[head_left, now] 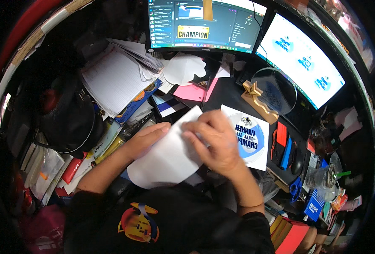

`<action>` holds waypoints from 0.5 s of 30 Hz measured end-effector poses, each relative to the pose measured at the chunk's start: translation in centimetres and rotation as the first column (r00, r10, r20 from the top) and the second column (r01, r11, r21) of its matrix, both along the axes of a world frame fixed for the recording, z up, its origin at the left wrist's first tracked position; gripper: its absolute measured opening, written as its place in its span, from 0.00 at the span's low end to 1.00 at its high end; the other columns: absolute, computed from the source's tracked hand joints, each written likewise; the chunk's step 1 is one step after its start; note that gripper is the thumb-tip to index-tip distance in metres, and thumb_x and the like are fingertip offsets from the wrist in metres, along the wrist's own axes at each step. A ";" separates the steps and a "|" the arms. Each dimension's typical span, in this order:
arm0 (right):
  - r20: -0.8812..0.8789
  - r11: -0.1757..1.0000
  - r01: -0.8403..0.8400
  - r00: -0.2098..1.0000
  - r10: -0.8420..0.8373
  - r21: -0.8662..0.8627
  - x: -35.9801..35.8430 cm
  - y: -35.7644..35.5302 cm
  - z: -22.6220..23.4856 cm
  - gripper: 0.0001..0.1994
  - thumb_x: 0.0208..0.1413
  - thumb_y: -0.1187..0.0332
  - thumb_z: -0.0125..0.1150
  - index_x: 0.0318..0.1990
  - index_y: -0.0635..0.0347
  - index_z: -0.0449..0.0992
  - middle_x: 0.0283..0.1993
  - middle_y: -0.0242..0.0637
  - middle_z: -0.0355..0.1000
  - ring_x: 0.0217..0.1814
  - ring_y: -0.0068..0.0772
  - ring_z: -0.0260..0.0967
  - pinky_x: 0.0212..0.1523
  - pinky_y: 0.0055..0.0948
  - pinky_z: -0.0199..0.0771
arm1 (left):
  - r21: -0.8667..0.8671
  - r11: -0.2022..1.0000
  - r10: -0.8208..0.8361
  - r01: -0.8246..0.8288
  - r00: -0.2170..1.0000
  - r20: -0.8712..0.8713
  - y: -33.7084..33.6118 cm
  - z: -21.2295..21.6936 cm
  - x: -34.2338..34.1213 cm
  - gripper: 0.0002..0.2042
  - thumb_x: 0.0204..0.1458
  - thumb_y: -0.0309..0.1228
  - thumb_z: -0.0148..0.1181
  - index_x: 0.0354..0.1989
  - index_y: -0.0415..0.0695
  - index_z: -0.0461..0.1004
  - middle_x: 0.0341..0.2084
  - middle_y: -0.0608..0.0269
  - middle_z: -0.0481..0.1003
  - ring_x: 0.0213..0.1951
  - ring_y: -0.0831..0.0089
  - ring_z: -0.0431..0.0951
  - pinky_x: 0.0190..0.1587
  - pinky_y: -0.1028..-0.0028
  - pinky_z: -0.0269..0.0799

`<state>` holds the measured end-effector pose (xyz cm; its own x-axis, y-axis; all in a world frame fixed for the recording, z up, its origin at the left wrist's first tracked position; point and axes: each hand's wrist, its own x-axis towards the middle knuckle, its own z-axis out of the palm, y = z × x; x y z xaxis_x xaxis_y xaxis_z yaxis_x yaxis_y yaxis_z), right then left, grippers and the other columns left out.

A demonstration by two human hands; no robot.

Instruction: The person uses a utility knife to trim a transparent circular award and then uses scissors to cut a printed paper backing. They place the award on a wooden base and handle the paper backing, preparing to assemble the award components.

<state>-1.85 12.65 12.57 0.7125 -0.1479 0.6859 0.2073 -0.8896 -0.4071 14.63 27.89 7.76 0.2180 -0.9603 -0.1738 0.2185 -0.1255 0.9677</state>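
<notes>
Cluttered counter: my left hand and right hand together pinch white paper sheet, beside round printed sticker sheet.

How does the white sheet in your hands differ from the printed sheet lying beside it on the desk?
The white sheet looks blank on the side facing up; the printed sheet carries a round blue-and-white graphic. The white sheet is being pressed by the left hand and right hand; the printed sheet lies flat, its edge under the right hand. Both are white paper.
</notes>
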 end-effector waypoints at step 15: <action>0.006 0.985 0.054 0.999 -0.054 -0.162 -3.1 -1.5 -1.6 0.17 0.45 0.71 0.65 0.46 0.54 0.75 0.46 0.41 0.69 0.52 0.45 0.65 0.49 0.42 0.64 | 0.134 0.986 -0.106 0.103 0.994 0.014 -2.1 0.9 -2.9 0.15 0.65 0.40 0.42 0.49 0.42 0.68 0.39 0.67 0.73 0.40 0.83 0.72 0.45 0.78 0.68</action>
